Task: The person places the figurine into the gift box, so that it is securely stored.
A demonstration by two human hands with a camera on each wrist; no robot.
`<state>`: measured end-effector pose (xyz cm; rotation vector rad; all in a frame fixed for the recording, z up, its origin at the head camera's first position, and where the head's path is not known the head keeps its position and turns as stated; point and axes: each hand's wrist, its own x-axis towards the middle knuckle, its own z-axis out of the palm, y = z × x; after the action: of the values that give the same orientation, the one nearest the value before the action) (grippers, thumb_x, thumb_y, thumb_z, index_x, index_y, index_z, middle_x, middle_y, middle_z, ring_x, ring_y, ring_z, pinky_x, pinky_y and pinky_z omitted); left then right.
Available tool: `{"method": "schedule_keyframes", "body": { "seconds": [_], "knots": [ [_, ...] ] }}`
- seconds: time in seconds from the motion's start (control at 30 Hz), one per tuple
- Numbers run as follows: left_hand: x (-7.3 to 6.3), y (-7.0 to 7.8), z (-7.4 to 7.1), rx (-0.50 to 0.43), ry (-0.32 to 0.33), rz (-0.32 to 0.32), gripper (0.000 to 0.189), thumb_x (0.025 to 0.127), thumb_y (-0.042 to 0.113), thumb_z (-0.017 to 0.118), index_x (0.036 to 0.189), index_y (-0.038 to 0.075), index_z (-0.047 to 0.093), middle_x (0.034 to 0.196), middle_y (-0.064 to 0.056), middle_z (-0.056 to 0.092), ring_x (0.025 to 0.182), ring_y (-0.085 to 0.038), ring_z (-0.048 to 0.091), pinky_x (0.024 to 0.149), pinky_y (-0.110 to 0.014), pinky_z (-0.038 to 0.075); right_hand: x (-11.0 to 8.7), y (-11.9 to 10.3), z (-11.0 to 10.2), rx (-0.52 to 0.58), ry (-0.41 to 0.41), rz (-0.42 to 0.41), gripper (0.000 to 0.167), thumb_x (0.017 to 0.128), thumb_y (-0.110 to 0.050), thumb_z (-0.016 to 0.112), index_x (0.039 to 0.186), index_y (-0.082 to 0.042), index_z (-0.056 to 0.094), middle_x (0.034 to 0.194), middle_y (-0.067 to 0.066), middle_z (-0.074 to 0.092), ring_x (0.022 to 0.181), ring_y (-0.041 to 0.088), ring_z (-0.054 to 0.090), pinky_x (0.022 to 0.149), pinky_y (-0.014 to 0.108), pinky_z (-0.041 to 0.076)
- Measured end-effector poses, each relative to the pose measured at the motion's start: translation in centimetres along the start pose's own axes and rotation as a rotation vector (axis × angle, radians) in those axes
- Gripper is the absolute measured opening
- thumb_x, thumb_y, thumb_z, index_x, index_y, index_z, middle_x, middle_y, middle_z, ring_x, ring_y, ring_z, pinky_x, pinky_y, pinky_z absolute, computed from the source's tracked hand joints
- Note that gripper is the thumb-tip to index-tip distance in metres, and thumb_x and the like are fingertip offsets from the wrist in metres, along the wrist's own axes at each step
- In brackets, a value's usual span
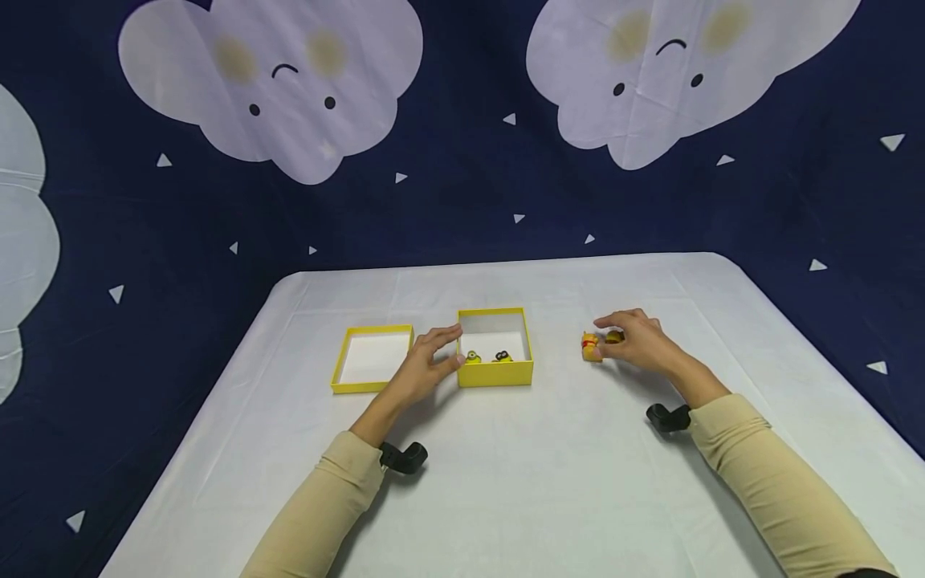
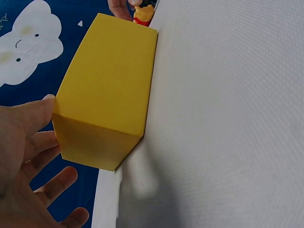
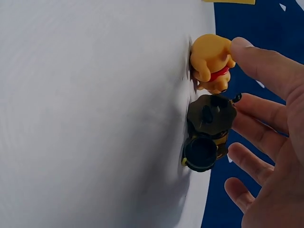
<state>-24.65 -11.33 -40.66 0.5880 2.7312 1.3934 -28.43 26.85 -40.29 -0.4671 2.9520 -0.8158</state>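
From the head view we see, at the centre of the frame, a yellow box (image 1: pixel 495 347) standing open on the white table (image 1: pixel 506 482), with two small yellow figures (image 1: pixel 487 356) lying inside it near its front wall. Just left of it lies the box lid (image 1: pixel 372 358), upturned. The left hand (image 1: pixel 426 365) rests against the left wall of the box, fingers straight and spread — it grips nothing. Right of centre, well apart from the box, the right hand (image 1: pixel 639 337) hovers over a yellow bear figure (image 1: pixel 591 346) and a dark figure (image 1: pixel 614 337) that stand side by side on the table.

In the left wrist view the box (image 2: pixel 107 90) fills the upper left, and the left hand (image 2: pixel 28 161) lies at the lower left with its thumb touching the box's corner, fingers wide. The bear (image 2: pixel 144 14) shows small at the top edge.

In the right wrist view the bear (image 3: pixel 211 64) sits in the upper right with the dark figure (image 3: pixel 208 133) just below it. The right hand (image 3: pixel 270 142) is spread at the right — one fingertip touches the bear's head, another finger meets the dark figure, and neither toy is clasped.
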Motion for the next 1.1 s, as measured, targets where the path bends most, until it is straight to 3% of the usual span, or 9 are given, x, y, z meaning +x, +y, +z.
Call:
{"method": "schedule_keyframes", "body": {
  "seconds": [0.37,0.6,1.1],
  "knots": [
    [0.0,-0.1,0.0,-0.004,0.000,0.005,0.051,0.093,0.023,0.060,0.139,0.007,0.046,0.147,0.001,0.042,0.137,-0.025,0.031,0.113,-0.050,0.028,0.0,0.4,0.4,-0.098,-0.041,0.007,0.054,0.079,-0.031,0.074,0.125,-0.006,0.060,0.139,0.029,0.044,0.131,0.045,0.028,0.096,0.055,0.023],
    [0.1,-0.2,0.0,0.000,-0.001,-0.004,0.051,0.093,0.023,0.060,0.140,0.009,0.046,0.147,0.002,0.042,0.138,-0.024,0.030,0.113,-0.049,0.028,0.2,0.2,0.6,-0.110,-0.027,-0.001,0.052,0.079,-0.030,0.075,0.123,-0.006,0.062,0.131,0.024,0.055,0.133,0.043,0.028,0.097,0.056,0.022],
    [0.0,0.0,-0.1,0.002,0.002,0.010,0.051,0.093,0.023,0.060,0.139,0.007,0.046,0.147,0.000,0.043,0.134,-0.026,0.034,0.111,-0.049,0.029,0.9,-0.4,1.5,-0.108,-0.013,-0.043,0.051,0.080,-0.032,0.073,0.124,-0.011,0.062,0.130,0.018,0.059,0.133,0.041,0.031,0.099,0.056,0.021]
  ]
}}
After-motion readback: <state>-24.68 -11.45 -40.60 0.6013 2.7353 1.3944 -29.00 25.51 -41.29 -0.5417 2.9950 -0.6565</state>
